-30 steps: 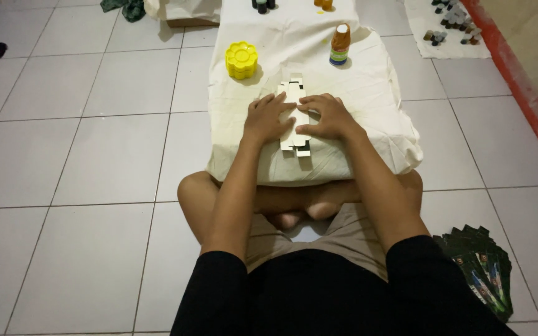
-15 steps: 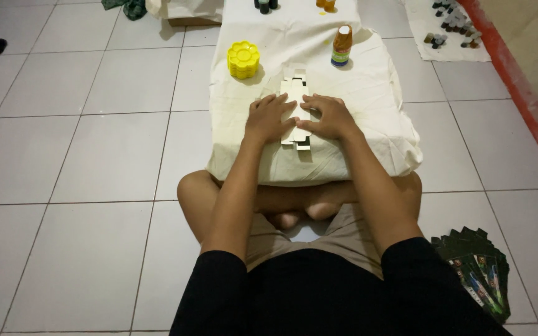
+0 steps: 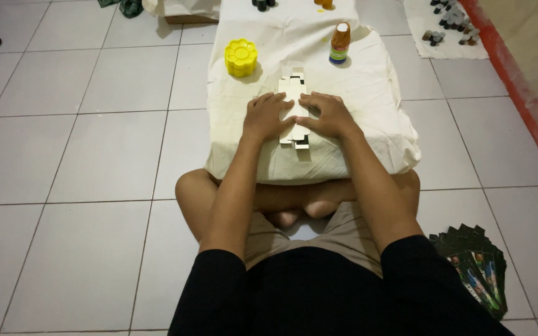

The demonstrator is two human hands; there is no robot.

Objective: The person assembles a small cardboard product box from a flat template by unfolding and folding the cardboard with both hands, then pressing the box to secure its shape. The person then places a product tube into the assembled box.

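Left hand [image 3: 268, 116] and right hand [image 3: 327, 116] flat, ungripping, on unfolded carton blank [image 3: 294, 93], cloth-covered table [image 3: 368, 93]

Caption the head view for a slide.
Left hand and right hand press a flat white cardboard box blank onto a cream cloth.

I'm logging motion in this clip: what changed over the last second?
Very little. Both hands, left hand and right hand, remain pressed flat on the unfolded white carton blank, which stays in place on the cream cloth. The yellow flower-shaped dish and small bottle have not moved.
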